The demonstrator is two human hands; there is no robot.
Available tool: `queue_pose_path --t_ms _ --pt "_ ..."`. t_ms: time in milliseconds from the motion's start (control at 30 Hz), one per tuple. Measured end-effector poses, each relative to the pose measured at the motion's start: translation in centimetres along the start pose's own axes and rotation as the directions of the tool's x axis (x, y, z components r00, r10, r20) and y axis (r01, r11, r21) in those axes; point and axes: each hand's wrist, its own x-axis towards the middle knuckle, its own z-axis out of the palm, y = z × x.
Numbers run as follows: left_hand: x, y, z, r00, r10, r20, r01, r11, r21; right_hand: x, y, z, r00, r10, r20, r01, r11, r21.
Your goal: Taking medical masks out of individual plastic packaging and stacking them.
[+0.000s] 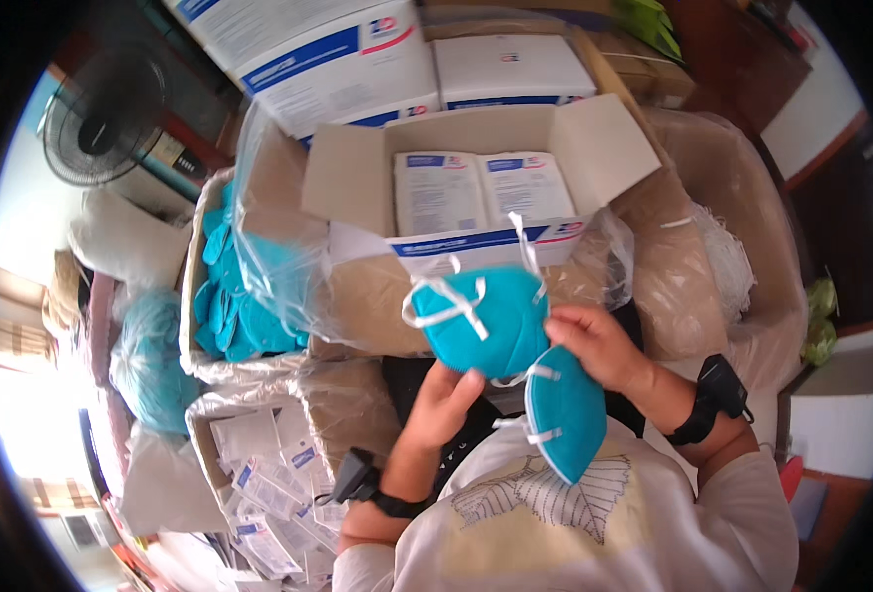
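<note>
Between my hands is a teal face mask (pixel 515 331) with white elastic straps looped over it. My left hand (pixel 441 403) grips its lower left edge, thumb on the near side. My right hand (pixel 596 343) is closed at its right edge, the fingertips partly hidden. A second teal face mask (pixel 572 409), folded to a narrow shape with white straps, hangs just below my right hand, against my shirt. Whether more masks are stacked behind the upper one, I cannot tell. Just beyond stands an open white carton (pixel 486 255) holding flat white packets (pixel 439 192).
Left of me, a lined bin (pixel 194 296) holds many teal masks, and a nearer lined box (pixel 199 424) holds loose white packets. Stacked cartons (pixel 328 84) rise behind the open one. At right, a plastic-lined box (pixel 772 227) contains white strap-like material (pixel 721 261). A fan (pixel 101 128) stands far left.
</note>
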Motion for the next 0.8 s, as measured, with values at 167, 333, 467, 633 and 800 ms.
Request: queue_pose_path --t_ms 167,333,467,633,800 --pt "4.4 1.8 4.0 0.956 -0.284 0.074 0.132 0.643 0.755 -4.6 6.4 -3.8 0.937 0.210 -0.281 -0.072 0.900 0.430" --pt "3.6 5.2 0.9 0.913 -0.402 0.070 0.015 0.205 0.979 -9.0 11.7 -9.8 0.781 0.478 -0.401 0.022 0.622 0.783" --pt "3.8 6.6 2.1 0.949 -0.197 -0.247 0.279 0.156 0.948 -9.8 11.3 -10.2 0.773 0.437 -0.461 0.113 0.619 0.777" --pt "2.8 4.5 3.2 0.970 -0.072 -0.232 0.204 0.761 0.616 -7.3 10.3 -9.8 0.803 0.375 -0.463 0.199 0.563 0.802" --pt "1.6 -1.0 6.0 0.938 -0.070 -0.339 0.193 0.918 0.346 -2.9 8.9 -5.5 0.869 0.389 -0.305 0.089 0.484 0.870"
